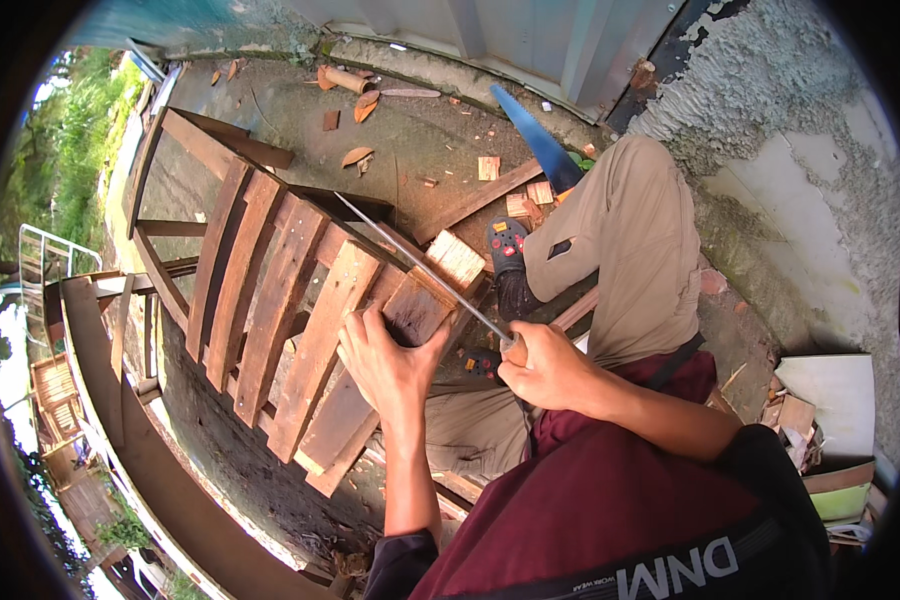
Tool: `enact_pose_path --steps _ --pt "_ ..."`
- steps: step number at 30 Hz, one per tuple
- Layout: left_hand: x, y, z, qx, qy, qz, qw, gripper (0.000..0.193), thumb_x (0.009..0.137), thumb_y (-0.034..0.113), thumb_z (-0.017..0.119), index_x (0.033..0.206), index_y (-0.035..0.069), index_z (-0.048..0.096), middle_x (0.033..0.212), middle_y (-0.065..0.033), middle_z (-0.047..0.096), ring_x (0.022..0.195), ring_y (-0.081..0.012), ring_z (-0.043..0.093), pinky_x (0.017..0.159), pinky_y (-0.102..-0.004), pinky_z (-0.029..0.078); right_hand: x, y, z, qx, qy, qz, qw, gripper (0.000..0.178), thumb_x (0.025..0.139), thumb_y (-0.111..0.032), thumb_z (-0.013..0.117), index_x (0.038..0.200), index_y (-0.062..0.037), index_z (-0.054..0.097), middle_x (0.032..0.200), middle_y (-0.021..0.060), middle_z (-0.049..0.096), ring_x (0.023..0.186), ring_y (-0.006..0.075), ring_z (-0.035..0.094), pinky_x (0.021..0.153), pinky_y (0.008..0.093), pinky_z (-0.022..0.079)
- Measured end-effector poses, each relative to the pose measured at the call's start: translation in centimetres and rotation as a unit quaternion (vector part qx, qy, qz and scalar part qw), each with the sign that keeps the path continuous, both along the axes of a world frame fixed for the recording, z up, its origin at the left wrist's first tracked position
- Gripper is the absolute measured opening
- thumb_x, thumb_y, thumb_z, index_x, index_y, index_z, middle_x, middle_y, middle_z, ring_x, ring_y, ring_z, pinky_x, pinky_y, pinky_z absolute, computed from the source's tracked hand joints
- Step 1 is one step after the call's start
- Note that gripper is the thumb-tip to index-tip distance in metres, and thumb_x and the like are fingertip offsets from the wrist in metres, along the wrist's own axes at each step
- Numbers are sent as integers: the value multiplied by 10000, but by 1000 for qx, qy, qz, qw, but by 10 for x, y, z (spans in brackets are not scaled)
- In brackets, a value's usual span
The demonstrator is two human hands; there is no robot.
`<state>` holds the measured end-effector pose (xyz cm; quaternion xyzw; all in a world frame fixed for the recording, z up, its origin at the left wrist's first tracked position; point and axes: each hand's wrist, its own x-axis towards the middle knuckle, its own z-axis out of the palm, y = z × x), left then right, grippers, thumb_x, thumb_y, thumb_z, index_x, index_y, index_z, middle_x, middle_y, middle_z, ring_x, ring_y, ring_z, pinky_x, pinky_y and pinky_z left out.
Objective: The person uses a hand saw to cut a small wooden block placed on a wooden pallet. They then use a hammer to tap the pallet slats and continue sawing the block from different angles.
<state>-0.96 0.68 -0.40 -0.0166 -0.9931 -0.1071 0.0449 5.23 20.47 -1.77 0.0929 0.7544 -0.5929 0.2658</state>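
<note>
1. Nearest the camera, the right hand (pixel 545 368) was closed in a fist round the pale handle of a handsaw (pixel 420 265), with no finger left loose.
2. From that grip the saw's thin blade ran up and to the person's left, its long axis a diagonal crossing the cut board (pixel 417 308). Its far tip reached out over the dark frame of the pallet (pixel 270 290).
3. Just left of the blade, the left hand (pixel 388 360) lay on the cut board with fingers spread and curled over its near end, pressing down and holding it rather than lifting. It was the hand closer to the wood; the thumb sat close beside the blade, though whether it touched could not be told.
4. The cut board's grain ran away from the person, toward the upper right. The blade therefore crossed it at an angle, near its sawn pale end.
5. Beyond the hands, a foot in a dark sandal (pixel 508 248) appeared braced against the pallet's edge.
6. Farther off, a second saw with a blue blade (pixel 535 140) lay on the concrete beside small wood offcuts (pixel 488 167).
7. No container showed in view, only loose scraps and flat boards at the right (pixel 830 400).
</note>
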Motion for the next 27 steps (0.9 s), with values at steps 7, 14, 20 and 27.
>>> enact_pose_path --steps 7,14,20,27 --pt "-1 0 -1 -15 12 -17 1000 752 601 416 951 1103 -28 612 1075 -183 557 1056 -398 549 939 -506 441 -11 2 33 -60 127 -72 987 221 844 -132 659 936 61 603 738 249 665 751 470 687 665 491 536" --pt "-2 0 0 4 -8 1 1000 750 565 354 960 1118 -18 617 1117 -184 567 1083 -399 550 949 -506 453 -8 -1 25 -59 139 -82 985 212 856 -128 644 917 65 578 716 247 654 737 463 683 655 490 531" --pt "-1 3 0 -7 6 -5 1000 765 567 359 960 1145 -11 620 1133 -185 574 1091 -405 555 950 -508 461 1 0 -10 4 19 -4 1000 221 847 -134 651 913 68 587 746 269 666 745 467 691 660 497 539" --pt "-1 1 0 12 -12 6 1000 781 578 397 958 1165 3 627 1137 -174 581 1094 -390 556 968 -494 450 -5 -4 21 -88 252 -128 955 145 841 -46 639 950 29 580 653 157 612 566 292 643 590 417 498"
